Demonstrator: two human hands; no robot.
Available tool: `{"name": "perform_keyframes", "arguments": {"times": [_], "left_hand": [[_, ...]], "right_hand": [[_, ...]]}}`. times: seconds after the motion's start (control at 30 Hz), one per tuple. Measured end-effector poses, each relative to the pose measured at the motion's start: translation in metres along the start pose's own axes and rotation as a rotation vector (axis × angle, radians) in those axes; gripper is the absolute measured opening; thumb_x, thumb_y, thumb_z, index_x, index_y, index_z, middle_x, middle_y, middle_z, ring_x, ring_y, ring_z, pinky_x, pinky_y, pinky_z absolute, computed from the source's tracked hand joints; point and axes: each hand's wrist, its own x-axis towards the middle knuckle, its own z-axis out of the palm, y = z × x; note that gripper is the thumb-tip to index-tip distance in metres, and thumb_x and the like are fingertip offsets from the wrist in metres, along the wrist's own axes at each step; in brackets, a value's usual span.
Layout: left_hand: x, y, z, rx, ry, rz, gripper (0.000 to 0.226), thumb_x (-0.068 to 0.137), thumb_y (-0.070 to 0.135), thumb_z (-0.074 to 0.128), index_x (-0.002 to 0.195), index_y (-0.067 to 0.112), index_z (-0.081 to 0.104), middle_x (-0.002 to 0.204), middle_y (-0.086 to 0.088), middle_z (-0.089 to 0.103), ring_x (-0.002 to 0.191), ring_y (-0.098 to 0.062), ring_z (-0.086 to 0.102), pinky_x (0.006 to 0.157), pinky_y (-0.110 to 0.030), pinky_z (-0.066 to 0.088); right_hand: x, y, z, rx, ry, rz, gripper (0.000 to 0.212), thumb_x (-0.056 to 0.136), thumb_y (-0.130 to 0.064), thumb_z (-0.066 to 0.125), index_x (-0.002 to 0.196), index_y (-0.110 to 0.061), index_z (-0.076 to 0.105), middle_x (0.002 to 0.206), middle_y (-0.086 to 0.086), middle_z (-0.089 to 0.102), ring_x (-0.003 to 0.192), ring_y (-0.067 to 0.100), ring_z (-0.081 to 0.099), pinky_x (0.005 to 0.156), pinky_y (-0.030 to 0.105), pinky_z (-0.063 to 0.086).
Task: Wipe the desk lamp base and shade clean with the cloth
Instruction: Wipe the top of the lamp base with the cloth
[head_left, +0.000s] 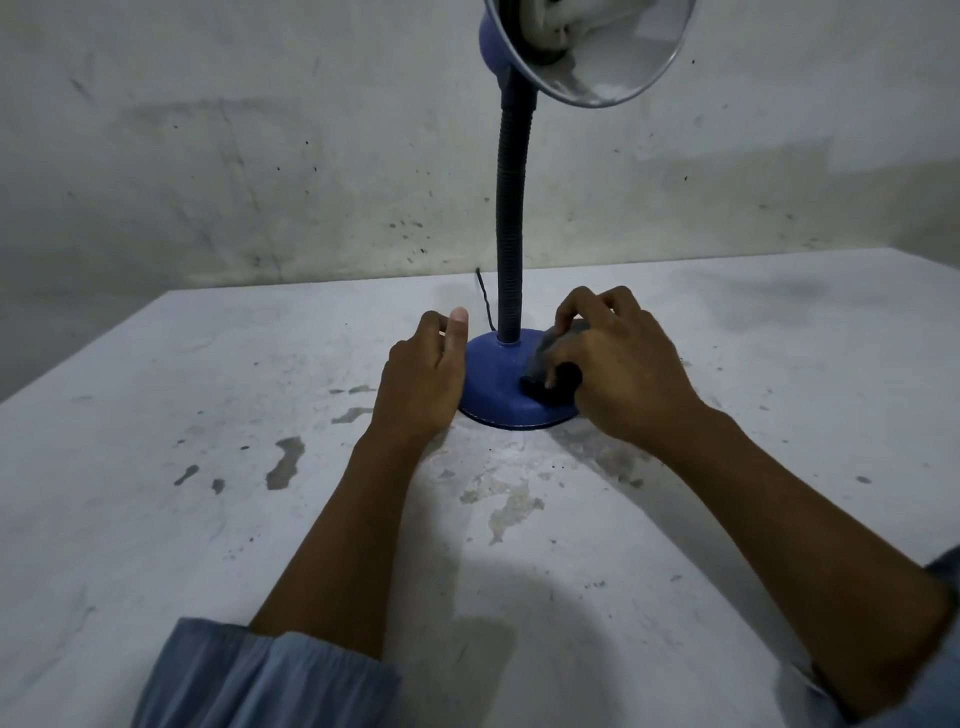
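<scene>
Head view: right hand (618, 364) has the dark cloth (550, 374) bunched in curled fingers, pressed on the blue lamp base (493, 379) mid-desk (208, 415). Left hand (426, 374) rests loose against the base's left edge, holding nothing. I'd brace there and rub small circles around the neck (511, 234). Shade (587, 47) up top looks not done yet.

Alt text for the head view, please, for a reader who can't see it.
The right hand presses a dark cloth onto the blue lamp base while the left hand steadies the base's left edge. The gooseneck rises to the shade above a stained white table.
</scene>
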Motion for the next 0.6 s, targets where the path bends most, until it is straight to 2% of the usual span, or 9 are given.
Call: {"name": "perform_keyframes", "arguments": {"times": [0.07,0.17,0.23,0.3,0.43,0.53,0.6], "left_hand": [[0.001,0.001,0.001,-0.002,-0.004,-0.014,0.052,0.097,0.049,0.021,0.121,0.012,0.049,0.121,-0.009,0.062,0.106,-0.025,0.059,0.092,-0.033,0.042],[0.001,0.001,0.002,0.012,-0.005,-0.02,0.051,0.097,0.048,0.021,0.122,0.013,0.048,0.122,-0.008,0.062,0.108,-0.025,0.059,0.092,-0.031,0.04],[0.002,0.0,0.002,0.024,-0.003,-0.02,0.05,0.097,0.049,0.021,0.122,0.014,0.048,0.122,-0.008,0.062,0.106,-0.024,0.059,0.09,-0.03,0.039],[0.001,-0.001,0.002,0.024,0.003,-0.011,0.051,0.097,0.049,0.021,0.12,0.014,0.049,0.119,-0.007,0.063,0.104,-0.023,0.059,0.088,-0.03,0.039],[0.001,-0.001,0.002,0.026,-0.001,-0.019,0.05,0.097,0.05,0.021,0.119,0.014,0.049,0.119,-0.007,0.063,0.104,-0.024,0.059,0.09,-0.032,0.041],[0.001,0.0,0.002,0.024,-0.001,-0.015,0.051,0.097,0.049,0.021,0.12,0.013,0.049,0.121,-0.008,0.062,0.106,-0.024,0.06,0.092,-0.033,0.042],[0.0,0.001,0.001,0.023,-0.001,-0.007,0.052,0.097,0.049,0.021,0.122,0.013,0.049,0.122,-0.009,0.062,0.107,-0.026,0.06,0.095,-0.036,0.042]], "right_hand": [[-0.001,0.01,0.004,0.039,0.116,0.077,0.02,0.076,-0.008,0.069,0.089,-0.022,0.074,0.112,0.005,0.056,0.105,0.032,0.044,0.076,0.034,0.035],[-0.001,0.018,0.012,0.118,0.248,0.21,0.034,0.073,0.003,0.065,0.098,-0.021,0.071,0.113,0.009,0.056,0.103,0.033,0.045,0.077,0.033,0.04],[0.0,0.012,0.018,0.155,0.196,0.168,0.044,0.074,0.003,0.061,0.106,-0.025,0.068,0.119,0.007,0.052,0.107,0.032,0.042,0.083,0.038,0.044],[-0.002,0.003,0.021,0.15,0.095,0.094,0.041,0.078,-0.003,0.061,0.111,-0.028,0.066,0.121,0.004,0.05,0.11,0.028,0.039,0.087,0.04,0.044],[-0.001,0.002,0.012,0.076,0.012,0.125,0.029,0.083,-0.011,0.061,0.107,-0.025,0.069,0.119,0.0,0.049,0.112,0.024,0.037,0.086,0.032,0.039],[-0.002,0.003,0.005,0.101,0.111,0.183,0.021,0.082,-0.013,0.064,0.099,-0.02,0.072,0.118,0.005,0.052,0.11,0.027,0.04,0.084,0.033,0.04],[-0.002,0.0,0.006,0.145,0.22,0.173,0.027,0.077,-0.005,0.065,0.1,-0.018,0.07,0.119,0.01,0.051,0.111,0.03,0.041,0.086,0.036,0.043]]}}
